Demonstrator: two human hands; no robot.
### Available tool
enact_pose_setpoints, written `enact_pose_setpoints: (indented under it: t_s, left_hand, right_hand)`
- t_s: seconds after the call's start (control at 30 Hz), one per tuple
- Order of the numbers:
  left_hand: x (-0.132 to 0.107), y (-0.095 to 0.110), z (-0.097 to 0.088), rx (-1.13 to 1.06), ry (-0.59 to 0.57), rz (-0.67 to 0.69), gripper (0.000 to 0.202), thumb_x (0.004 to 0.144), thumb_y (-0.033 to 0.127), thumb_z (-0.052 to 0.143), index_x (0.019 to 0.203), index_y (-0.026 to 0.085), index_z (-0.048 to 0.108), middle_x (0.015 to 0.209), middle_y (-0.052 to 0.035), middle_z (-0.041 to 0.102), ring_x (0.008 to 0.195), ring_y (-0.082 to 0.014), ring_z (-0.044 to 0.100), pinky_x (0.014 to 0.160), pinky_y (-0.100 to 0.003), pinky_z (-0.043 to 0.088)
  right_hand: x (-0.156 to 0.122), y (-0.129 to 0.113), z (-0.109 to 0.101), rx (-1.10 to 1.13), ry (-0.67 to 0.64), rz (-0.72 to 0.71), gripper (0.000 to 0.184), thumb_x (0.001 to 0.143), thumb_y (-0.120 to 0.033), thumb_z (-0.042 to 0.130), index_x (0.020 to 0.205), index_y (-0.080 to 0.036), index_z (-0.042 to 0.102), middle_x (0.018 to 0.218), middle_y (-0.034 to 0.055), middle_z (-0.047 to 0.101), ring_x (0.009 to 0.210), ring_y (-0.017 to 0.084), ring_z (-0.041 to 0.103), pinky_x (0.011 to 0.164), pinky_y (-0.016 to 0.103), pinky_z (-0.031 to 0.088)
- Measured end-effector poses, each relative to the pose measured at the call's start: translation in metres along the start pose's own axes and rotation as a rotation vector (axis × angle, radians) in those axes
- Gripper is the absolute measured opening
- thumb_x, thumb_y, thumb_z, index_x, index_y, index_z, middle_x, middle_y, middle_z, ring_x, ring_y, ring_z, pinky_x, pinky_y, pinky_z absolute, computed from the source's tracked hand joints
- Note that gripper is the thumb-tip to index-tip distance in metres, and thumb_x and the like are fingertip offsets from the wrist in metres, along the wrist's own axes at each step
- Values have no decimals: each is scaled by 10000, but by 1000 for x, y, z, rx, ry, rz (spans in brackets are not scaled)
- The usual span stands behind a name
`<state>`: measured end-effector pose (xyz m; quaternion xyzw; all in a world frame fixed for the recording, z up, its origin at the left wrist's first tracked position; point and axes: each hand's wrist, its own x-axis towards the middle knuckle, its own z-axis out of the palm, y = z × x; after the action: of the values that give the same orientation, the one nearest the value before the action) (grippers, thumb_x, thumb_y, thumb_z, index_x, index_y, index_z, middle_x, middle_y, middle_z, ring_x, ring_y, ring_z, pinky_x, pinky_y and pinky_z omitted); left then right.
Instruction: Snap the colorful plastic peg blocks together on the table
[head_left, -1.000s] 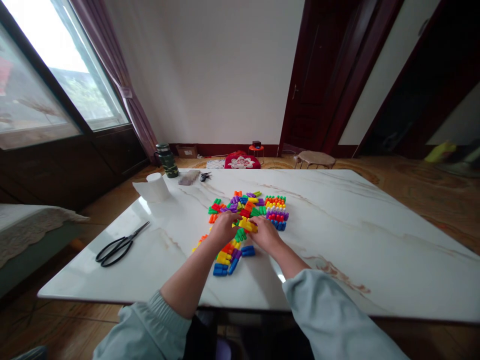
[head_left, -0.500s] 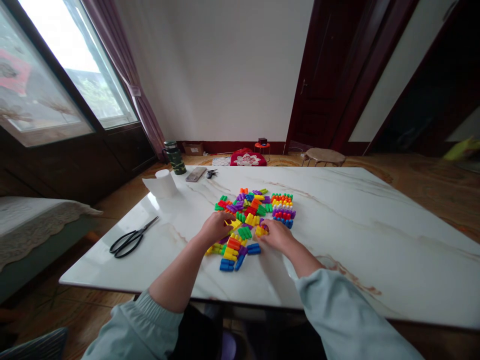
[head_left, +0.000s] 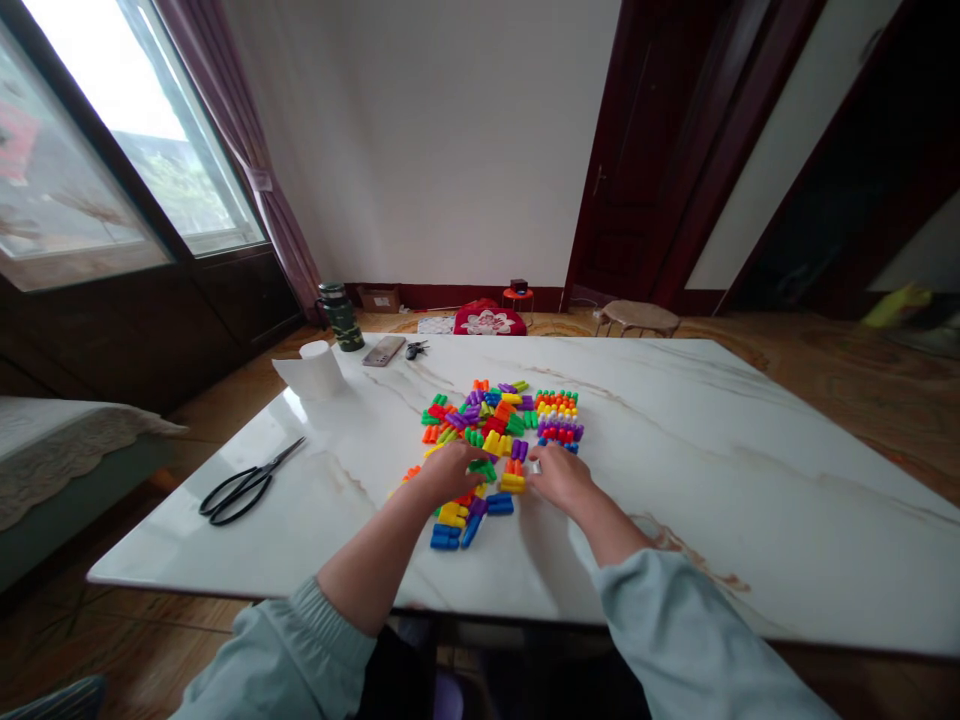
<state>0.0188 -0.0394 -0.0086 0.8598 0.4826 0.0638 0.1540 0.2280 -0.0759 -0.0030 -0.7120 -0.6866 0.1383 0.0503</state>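
Observation:
My left hand (head_left: 448, 472) reaches into the pile of plastic building blocks (head_left: 499, 420). Its thumb and fingers close around a green block (head_left: 484, 469). To the right, my right hand (head_left: 561, 478) is bent with the fingertips together, and a small whitish block (head_left: 535, 467) shows between them. Just left of those fingertips lies a yellow block (head_left: 513, 484) with an orange block (head_left: 514, 467) against it. Blue blocks (head_left: 445, 537) lie at the near end of the pile. Behind my right hand stand neat rows of blocks (head_left: 559, 415), sorted by colour.
On the left of the marble-patterned table (head_left: 712, 480) lie black-handled scissors (head_left: 251, 482). Farther back are a white paper roll (head_left: 321, 370), a camouflage flask (head_left: 341, 317), a phone (head_left: 384, 351) and keys (head_left: 415, 349). A stool (head_left: 639, 316) stands beyond the table.
My right hand has let go of the yellow block, which now lies on the table with the orange one. My left hand has shifted nearer, from yellow blocks to the green one.

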Motion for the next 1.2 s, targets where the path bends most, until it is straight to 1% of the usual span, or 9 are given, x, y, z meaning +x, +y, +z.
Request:
enact_pose_setpoints:
  t_s: [0.1, 0.37, 0.5, 0.63, 0.8, 0.93, 1.03, 1.13, 1.2]
  left_hand:
    - [0, 11, 0, 64, -14, -27, 431, 784, 364, 684, 1209, 294, 683, 1093, -69, 709, 1035, -271, 650, 850, -325, 509]
    - [2, 17, 1, 119, -20, -116, 461, 730, 302, 669, 1190, 303, 691, 1105, -62, 709, 1040, -272, 654, 829, -314, 510]
    - [2, 15, 1, 102, -14, -118, 467, 724, 296, 669, 1191, 302, 692, 1115, -60, 710, 1053, -271, 648, 846, -317, 504]
    - [2, 10, 2, 54, 0, -110, 469, 707, 296, 685, 1176, 294, 703, 1094, -61, 717, 1018, -264, 649, 828, -314, 494]
    - [3, 2, -3, -143, 92, -131, 368, 721, 274, 638, 1068, 211, 743, 885, -50, 726, 816, -209, 645, 699, -275, 463]
    - [6, 2, -8, -429, 107, -244, 227, 794, 328, 581, 829, 163, 733, 653, -10, 654, 632, -156, 588, 560, -239, 404]
    - [9, 3, -8, -527, 90, -333, 360, 884, 415, 469, 735, 150, 660, 632, -30, 661, 554, -145, 582, 495, -236, 408]
    - [11, 2, -5, -619, 63, -392, 424, 942, 459, 366, 772, 163, 618, 680, -53, 710, 522, -138, 605, 470, -230, 435]
    - [12, 0, -4, -654, 50, -411, 419, 950, 477, 365, 786, 173, 602, 685, -57, 725, 500, -133, 604, 454, -226, 432]
  right_hand:
    - [-2, -3, 2, -23, -2, -7, 331, 841, -250, 601, 1161, -214, 674, 1206, 107, 649, 1102, 241, 621, 848, 286, 457]
    - [-10, -9, -10, -104, -54, 69, 315, 848, -224, 573, 1139, -182, 684, 1162, 149, 676, 1066, 280, 646, 809, 324, 475]
    - [-8, -9, 0, -18, -45, 3, 319, 850, -225, 577, 1148, -176, 680, 1154, 145, 688, 1071, 275, 643, 827, 324, 469]
    - [0, -10, 11, 122, -6, -91, 377, 803, -157, 611, 1176, -151, 666, 1088, 114, 714, 1046, 236, 646, 842, 272, 451]
    - [6, -6, 8, 255, 51, -64, 371, 800, -53, 540, 1127, -148, 687, 1024, 78, 729, 957, 173, 659, 788, 214, 439]
    - [7, 0, 8, 196, 59, -30, 346, 798, -49, 531, 1055, -194, 713, 1004, 48, 732, 963, 171, 652, 787, 217, 428]
    - [7, 1, 11, 131, 59, -59, 392, 774, -45, 542, 1083, -220, 708, 1062, 44, 720, 1018, 191, 642, 811, 232, 428]
    - [7, -2, 14, 102, 53, -117, 432, 777, -85, 566, 1161, -244, 682, 1146, 52, 692, 1082, 210, 623, 855, 249, 431]
    - [6, -5, 15, 84, 15, -135, 446, 795, -148, 590, 1221, -265, 653, 1184, 63, 667, 1088, 225, 622, 861, 266, 438]
